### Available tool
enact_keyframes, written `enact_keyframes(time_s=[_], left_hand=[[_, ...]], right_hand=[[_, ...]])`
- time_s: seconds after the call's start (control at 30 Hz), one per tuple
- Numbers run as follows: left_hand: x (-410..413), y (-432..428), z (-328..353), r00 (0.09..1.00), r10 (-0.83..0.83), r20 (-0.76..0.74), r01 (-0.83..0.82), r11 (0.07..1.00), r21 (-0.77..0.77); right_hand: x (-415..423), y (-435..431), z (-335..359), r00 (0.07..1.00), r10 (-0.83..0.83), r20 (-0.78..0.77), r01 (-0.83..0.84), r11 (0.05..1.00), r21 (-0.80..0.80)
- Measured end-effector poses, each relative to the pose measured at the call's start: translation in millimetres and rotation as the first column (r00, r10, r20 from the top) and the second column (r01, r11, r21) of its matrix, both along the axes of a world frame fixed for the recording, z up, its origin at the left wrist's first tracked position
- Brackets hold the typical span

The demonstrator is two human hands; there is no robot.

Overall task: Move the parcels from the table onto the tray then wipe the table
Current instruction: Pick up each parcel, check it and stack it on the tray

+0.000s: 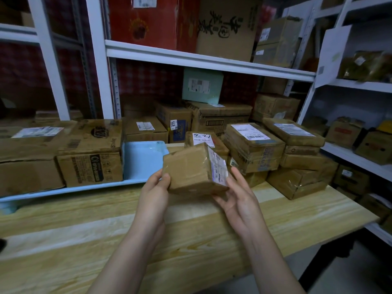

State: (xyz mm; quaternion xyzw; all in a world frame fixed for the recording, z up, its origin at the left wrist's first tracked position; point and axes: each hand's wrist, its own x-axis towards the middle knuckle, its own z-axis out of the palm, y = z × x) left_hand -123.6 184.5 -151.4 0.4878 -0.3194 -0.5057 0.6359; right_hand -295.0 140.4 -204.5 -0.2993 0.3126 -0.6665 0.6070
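Note:
A small brown cardboard parcel (191,169) with a white label on its right face is held above the wooden table (106,230), tilted. My left hand (156,192) grips its lower left corner, thumb on the front face. My right hand (237,196) supports its right underside with fingers spread along the labelled side. The light blue tray (142,160) lies at the table's far left, just behind the parcel, and carries two large cardboard boxes (91,153). Several taped parcels (254,145) are stacked on the table to the right.
White metal shelving (201,60) with more boxes stands behind the table and on the right. More cartons (176,122) sit behind the tray. The table's right edge (339,228) drops off to the floor.

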Motion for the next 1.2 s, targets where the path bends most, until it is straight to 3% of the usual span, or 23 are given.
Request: enact_keyframes(time_s=[0.47,0.83,0.97,1.07,1.2], left_hand=[[35.9,-6.0,-9.4,0.994,0.112,-0.006,-0.112,0.993,-0.021],[65.2,-3.1,-1.9,0.969,0.151,0.198,-0.115,0.977,-0.178],[93.2,0.0,6.5,0.949,0.175,0.263,-0.119,0.969,-0.216],[121.8,2.3,13.3,0.913,0.252,0.321,-0.186,0.957,-0.223],[166.5,2.1,23.4,0.848,0.390,0.360,-0.314,0.915,-0.252]], right_hand=[[33.4,-5.1,4.8,0.990,0.104,-0.094,-0.098,0.993,0.066],[74.3,-4.6,28.9,0.930,0.279,-0.241,-0.273,0.960,0.059],[107.3,-5.1,49.4,0.957,0.148,-0.251,-0.139,0.989,0.052],[144.6,-9.5,67.9,0.919,0.070,-0.389,-0.076,0.997,0.002],[200.5,-11.2,96.1,0.801,0.086,-0.592,-0.186,0.976,-0.111]])
